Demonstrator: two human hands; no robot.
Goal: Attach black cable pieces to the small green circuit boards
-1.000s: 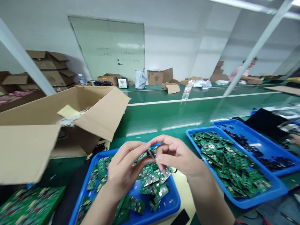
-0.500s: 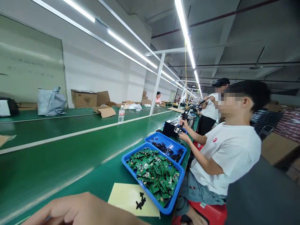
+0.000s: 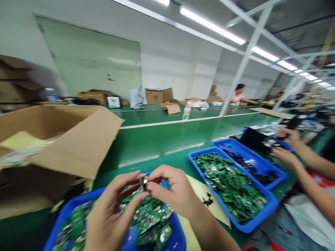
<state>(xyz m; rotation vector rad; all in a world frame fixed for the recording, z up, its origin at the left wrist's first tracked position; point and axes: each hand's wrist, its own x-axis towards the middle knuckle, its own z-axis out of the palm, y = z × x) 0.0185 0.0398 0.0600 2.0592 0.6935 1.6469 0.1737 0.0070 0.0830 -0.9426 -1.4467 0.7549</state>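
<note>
My left hand (image 3: pixel 112 212) pinches a small circuit board (image 3: pixel 141 182), seen nearly edge-on between thumb and fingers. Against the board, the thumb and forefinger of my right hand (image 3: pixel 175 190) close on a small black part (image 3: pixel 144 186) with a shiny spot; its exact shape is blurred. Both hands hover over a blue tray (image 3: pixel 180 228) filled with green circuit boards (image 3: pixel 151 219). To the right of my right hand, a pale yellow sheet (image 3: pixel 195 186) bears a few small black parts (image 3: pixel 208 199).
An open cardboard box (image 3: pixel 78 146) stands at the left. On the right are a second blue tray (image 3: pixel 272 205) of boards and another tray (image 3: pixel 281 174) of black pieces. A co-worker's hands (image 3: pixel 288 153) work beyond them. A water bottle (image 3: pixel 186 112) stands across the green bench.
My view has swung left and down, bringing the near tray and cardboard box into sight. Both my hands now show, meeting at the small board; earlier only part of one hand was visible.
</note>
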